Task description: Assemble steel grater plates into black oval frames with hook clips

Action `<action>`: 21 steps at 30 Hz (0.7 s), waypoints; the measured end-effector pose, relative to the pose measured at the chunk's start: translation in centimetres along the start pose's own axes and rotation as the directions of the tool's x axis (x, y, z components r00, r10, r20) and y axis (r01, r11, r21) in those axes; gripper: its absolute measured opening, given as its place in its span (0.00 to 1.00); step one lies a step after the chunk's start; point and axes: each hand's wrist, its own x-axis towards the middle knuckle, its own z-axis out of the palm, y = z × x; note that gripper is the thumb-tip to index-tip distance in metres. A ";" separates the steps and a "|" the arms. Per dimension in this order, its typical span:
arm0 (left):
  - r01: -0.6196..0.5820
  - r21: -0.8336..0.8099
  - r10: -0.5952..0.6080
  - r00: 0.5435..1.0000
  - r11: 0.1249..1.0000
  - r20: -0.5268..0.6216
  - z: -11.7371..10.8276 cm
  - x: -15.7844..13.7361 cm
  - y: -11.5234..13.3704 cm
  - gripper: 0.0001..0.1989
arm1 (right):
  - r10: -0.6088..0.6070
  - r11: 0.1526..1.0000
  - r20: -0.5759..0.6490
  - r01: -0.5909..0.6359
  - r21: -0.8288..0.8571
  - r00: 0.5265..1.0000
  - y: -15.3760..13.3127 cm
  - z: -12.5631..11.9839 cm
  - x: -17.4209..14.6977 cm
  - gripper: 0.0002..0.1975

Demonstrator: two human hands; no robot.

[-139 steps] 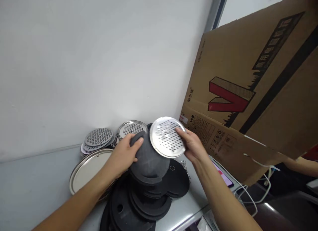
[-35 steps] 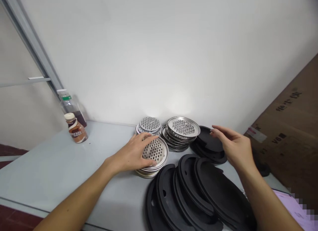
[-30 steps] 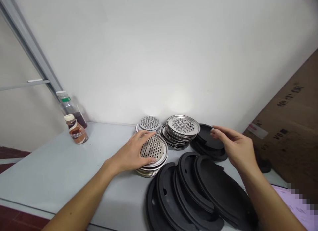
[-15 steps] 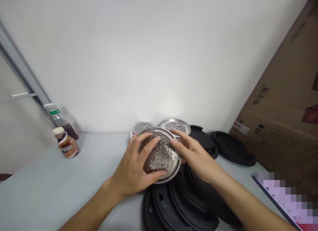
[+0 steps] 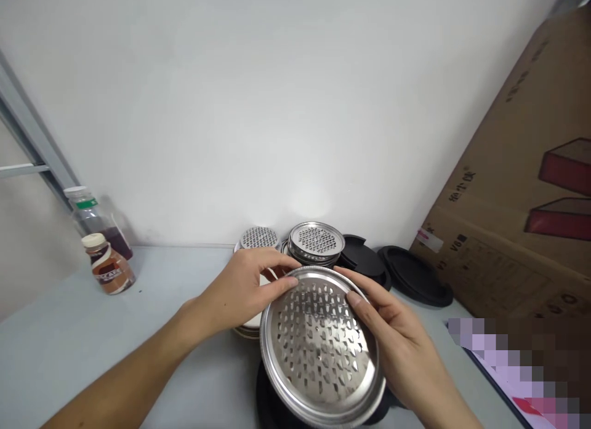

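A round metal grater disc (image 5: 318, 349) with rows of raised teeth is held tilted toward me, in front of my chest. My left hand (image 5: 252, 287) pinches its upper left rim between thumb and fingers. On the upper right rim, my right hand (image 5: 392, 330) grips it with the thumb on top and the fingers behind. Behind the disc, a stack of similar grater discs (image 5: 317, 239) rests by the wall, and another perforated disc (image 5: 259, 237) lies to its left. Black round plastic parts (image 5: 268, 398) are partly hidden under the held disc.
More black round lids (image 5: 415, 276) lie at the back right. A brown-labelled bottle (image 5: 108, 266) and a clear bottle with dark liquid (image 5: 115, 238) stand at the left. A large cardboard box (image 5: 498, 232) leans at the right, beside a pixelated purple-screened device (image 5: 512, 367).
The grater disc has come closer to me and lower. My left hand has shifted from across its face to its upper left rim. The view has also shifted slightly.
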 end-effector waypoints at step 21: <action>-0.132 0.233 0.113 0.989 0.964 0.091 0.8 -0.3 -0.5 0.09 | 0.162 0.976 0.068 -0.171 0.136 0.984 0.0 -0.1 0.3 0.20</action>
